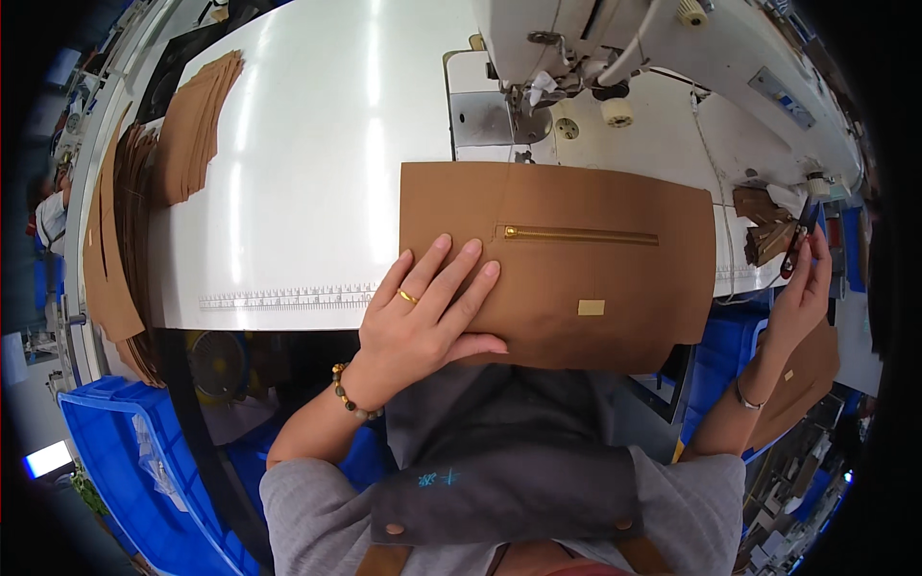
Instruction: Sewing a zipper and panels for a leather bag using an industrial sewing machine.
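A brown leather-like panel [615, 278] lies on the white sewing table, its near edge hanging over the table's front. Set into it is a brass zipper [581, 235], and a small gold label [591, 307] sits below that. My left hand [427, 302] is open, fingers spread flat on the panel's left part. A thread runs from the sewing machine's needle area [519, 110] down to the zipper's left end. Off to the right, my right hand [807, 288] pinches a small pair of dark thread snips [799, 245] beside some brown scraps [764, 226].
Brown pieces [197, 130] are stacked at the far left, with more brown panels [115, 250] beside them. A ruler strip [288, 296] runs along the table's front. Blue bins [125, 461] stand below left. Another brown panel [802, 374] rests under my right forearm.
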### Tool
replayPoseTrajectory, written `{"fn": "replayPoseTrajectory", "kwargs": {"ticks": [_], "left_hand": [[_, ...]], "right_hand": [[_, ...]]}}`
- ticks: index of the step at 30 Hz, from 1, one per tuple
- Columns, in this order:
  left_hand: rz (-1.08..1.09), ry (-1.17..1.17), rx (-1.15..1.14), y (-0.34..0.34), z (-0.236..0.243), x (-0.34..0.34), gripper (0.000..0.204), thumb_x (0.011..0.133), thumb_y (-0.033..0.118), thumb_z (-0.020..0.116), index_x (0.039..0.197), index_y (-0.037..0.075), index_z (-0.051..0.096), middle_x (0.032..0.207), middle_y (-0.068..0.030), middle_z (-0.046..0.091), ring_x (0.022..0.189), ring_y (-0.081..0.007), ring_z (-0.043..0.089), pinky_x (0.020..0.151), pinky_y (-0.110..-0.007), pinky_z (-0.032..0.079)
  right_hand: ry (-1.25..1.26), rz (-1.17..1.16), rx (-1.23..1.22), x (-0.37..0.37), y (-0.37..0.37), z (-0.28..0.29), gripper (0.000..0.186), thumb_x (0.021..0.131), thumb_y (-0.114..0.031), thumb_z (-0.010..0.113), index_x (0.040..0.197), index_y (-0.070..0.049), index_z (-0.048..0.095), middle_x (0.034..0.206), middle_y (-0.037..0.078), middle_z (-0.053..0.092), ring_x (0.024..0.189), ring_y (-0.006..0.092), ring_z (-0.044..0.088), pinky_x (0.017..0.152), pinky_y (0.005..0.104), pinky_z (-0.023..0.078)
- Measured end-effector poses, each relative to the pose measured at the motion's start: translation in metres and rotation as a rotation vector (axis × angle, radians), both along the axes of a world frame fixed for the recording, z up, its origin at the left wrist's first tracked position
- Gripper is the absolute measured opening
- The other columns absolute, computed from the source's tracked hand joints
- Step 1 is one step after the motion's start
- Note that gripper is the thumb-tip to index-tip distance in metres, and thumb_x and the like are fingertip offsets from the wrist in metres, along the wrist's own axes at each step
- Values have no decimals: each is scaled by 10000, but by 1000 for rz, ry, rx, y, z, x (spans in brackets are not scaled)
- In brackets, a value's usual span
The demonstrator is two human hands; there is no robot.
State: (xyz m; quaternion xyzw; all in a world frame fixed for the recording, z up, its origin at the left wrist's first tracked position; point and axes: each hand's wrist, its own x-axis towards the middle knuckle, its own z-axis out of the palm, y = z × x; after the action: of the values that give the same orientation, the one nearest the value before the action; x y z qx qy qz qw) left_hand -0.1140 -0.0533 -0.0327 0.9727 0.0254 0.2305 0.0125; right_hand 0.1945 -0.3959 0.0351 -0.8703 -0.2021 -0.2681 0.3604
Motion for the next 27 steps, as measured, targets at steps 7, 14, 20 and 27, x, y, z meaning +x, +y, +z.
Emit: {"fn": "replayPoseTrajectory", "kwargs": {"ticks": [7,14,20,27], "left_hand": [[7,-15,39,0,-5,0,774,870,752,594,1405,200,688,1435,-28,668,1336,-255,612,1117,-411,461],[-8,-69,40,1,-2,1,752,819,772,633,1310,215,750,1350,-41,722,1262,-264,673,1054,-392,518],[-37,-103,7,3,-3,1,748,805,783,651,1274,213,768,1307,-42,741,1208,-265,698,987,-387,562],[-94,-132,-83,5,-3,0,690,799,744,697,1218,203,789,1288,-29,746,1172,-241,694,954,-372,574]], "right_hand": [[151,633,-425,-68,130,-8,331,1002,-172,675,1317,-83,623,1071,105,659,863,237,713,708,309,550],[-163,990,-664,-80,214,-31,241,951,-230,716,1153,-126,637,970,55,624,734,227,701,582,388,538],[-197,847,-544,-42,206,-27,244,962,-251,708,1153,-111,650,987,46,658,730,265,701,572,384,542],[-238,1044,-565,-27,228,-45,185,976,-222,693,1116,-109,648,987,55,662,768,293,696,604,396,541]]}}
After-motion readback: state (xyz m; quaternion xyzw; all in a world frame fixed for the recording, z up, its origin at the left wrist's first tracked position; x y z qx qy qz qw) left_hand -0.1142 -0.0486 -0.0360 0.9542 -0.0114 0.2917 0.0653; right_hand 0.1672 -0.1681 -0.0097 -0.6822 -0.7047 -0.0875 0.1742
